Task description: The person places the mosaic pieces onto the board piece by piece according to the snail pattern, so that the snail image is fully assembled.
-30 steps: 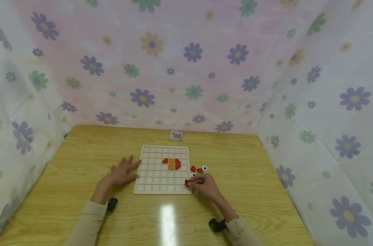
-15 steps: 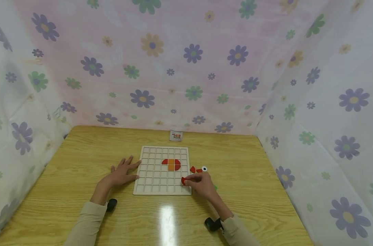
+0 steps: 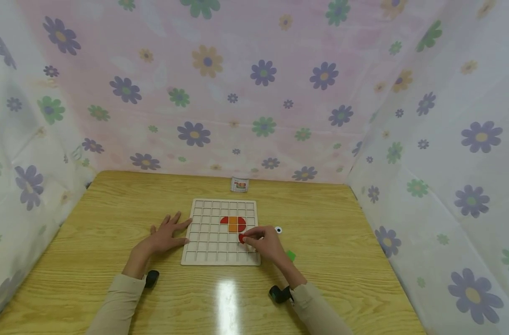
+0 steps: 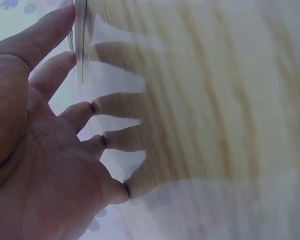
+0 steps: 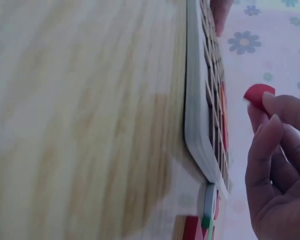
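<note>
A pale wooden grid board (image 3: 200, 255) lies on the table. Set in its cells, right of the middle, are orange pieces (image 3: 233, 224) with red rounded pieces (image 3: 242, 227) on either side. My right hand (image 3: 272, 244) pinches a small red piece with a rounded edge (image 5: 260, 95) between thumb and fingertips. It holds that piece over the board's right part, just below the set pieces. With fingers spread, my left hand (image 3: 166, 236) rests on the table, thumb and index fingertip at the board's left edge. The left wrist view shows this hand's palm (image 4: 50, 160).
A white disc with a black dot (image 3: 278, 230) and a green piece (image 3: 291, 256) lie right of the board. More loose pieces, including a red block (image 5: 192, 228), show beside it in the right wrist view. A small picture card (image 3: 239, 184) lies behind the board.
My right hand has moved left and slightly away from me, carrying the red piece from the board's right edge inward over the grid. The green piece has come into view. My left hand stays put.
</note>
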{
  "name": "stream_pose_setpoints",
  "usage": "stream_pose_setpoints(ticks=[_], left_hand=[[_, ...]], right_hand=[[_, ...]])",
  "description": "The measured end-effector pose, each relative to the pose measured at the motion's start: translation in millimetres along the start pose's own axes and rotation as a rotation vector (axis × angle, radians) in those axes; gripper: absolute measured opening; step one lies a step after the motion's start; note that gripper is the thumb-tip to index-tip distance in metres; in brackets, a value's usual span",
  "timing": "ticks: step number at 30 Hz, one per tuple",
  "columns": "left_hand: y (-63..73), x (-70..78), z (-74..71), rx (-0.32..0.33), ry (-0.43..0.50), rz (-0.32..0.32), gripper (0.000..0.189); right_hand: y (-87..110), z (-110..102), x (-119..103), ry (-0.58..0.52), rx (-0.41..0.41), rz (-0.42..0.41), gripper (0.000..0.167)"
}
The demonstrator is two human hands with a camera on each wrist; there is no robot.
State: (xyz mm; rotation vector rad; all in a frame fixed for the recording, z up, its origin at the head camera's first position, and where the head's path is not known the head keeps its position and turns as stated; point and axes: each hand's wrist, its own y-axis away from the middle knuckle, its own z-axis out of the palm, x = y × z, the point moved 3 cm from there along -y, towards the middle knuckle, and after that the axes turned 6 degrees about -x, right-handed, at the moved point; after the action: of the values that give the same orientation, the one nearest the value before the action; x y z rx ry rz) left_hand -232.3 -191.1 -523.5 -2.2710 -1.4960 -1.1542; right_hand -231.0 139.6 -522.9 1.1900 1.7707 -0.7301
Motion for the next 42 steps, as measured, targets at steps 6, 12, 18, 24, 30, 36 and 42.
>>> stream_pose_setpoints(ticks=[6, 12, 18, 24, 30, 36, 42], left_hand=[[-0.7, 0.3, 0.1, 0.003, -0.007, -0.002, 0.071], [0.3, 2.0, 0.0, 0.0, -0.006, -0.006, 0.071], [1.2, 2.4, -1.1, 0.006, -0.009, -0.003, 0.07], [1.4, 2.2, -0.3, 0.003, -0.004, -0.005, 0.071], [1.7, 2.9, -1.6, 0.0, -0.002, -0.003, 0.072], [0.4, -0.5, -1.1, 0.001, -0.012, -0.009, 0.073], [-0.6, -2.5, -0.2, 0.002, -0.011, -0.005, 0.074]], right_hand=[[-12.0, 6, -5, 0.065, 0.011, 0.02, 0.006], [-25.5, 11, -9, 0.031, -0.008, -0.008, 0.004], [-37.7, 18, -8, 0.05, -0.042, -0.076, 0.006], [-48.7, 25, -12, 0.09, -0.058, -0.102, 0.004], [-62.9, 32, -11, 0.123, -0.088, -0.071, 0.005], [-69.6, 37, -9, 0.12, -0.112, -0.01, 0.008], [-71.6, 38, -8, 0.158, -0.096, 0.013, 0.008]])
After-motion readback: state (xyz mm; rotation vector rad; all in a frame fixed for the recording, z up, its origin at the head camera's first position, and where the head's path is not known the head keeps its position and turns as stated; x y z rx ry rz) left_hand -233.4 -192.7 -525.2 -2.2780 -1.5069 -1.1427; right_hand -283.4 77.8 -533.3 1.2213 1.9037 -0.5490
